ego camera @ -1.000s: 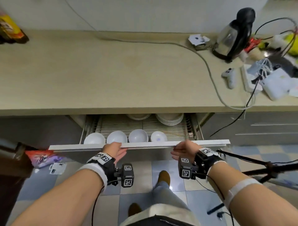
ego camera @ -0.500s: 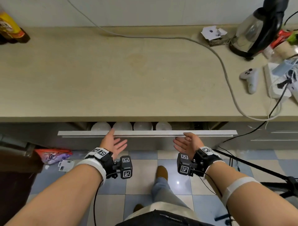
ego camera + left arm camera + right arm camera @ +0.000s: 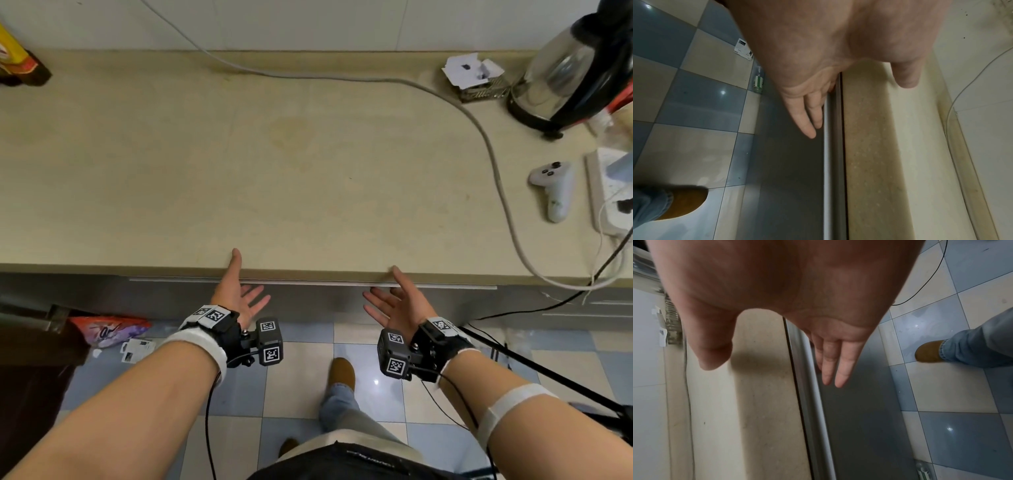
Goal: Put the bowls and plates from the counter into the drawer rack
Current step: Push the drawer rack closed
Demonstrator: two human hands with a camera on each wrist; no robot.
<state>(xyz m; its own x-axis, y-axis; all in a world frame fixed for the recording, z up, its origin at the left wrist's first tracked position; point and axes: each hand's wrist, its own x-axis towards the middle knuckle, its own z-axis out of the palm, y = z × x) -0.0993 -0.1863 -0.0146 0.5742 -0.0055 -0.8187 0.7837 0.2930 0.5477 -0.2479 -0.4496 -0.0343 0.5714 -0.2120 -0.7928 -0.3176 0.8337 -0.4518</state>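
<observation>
The grey drawer front (image 3: 308,301) sits pushed in under the beige counter (image 3: 239,171), only its pale top edge (image 3: 308,283) showing. Bowls, plates and rack are hidden inside. My left hand (image 3: 241,291) is flat against the drawer front with straight fingers (image 3: 807,116), thumb up by the counter edge. My right hand (image 3: 394,301) is likewise open at the drawer front, fingers (image 3: 838,368) straight, thumb above the counter lip. Neither hand holds anything. No dishes are on the counter.
A grey cable (image 3: 479,130) crosses the counter. At the right stand a kettle (image 3: 575,65), a white controller (image 3: 555,188), a power strip (image 3: 613,195) and a small box (image 3: 476,75). A bottle (image 3: 17,61) stands far left. On the tiled floor: my shoe (image 3: 342,370), a snack bag (image 3: 106,329).
The drawer slid from well open, with bowls and plates showing, to shut under the counter. Both hands pushed it in and now lie flat at its front.
</observation>
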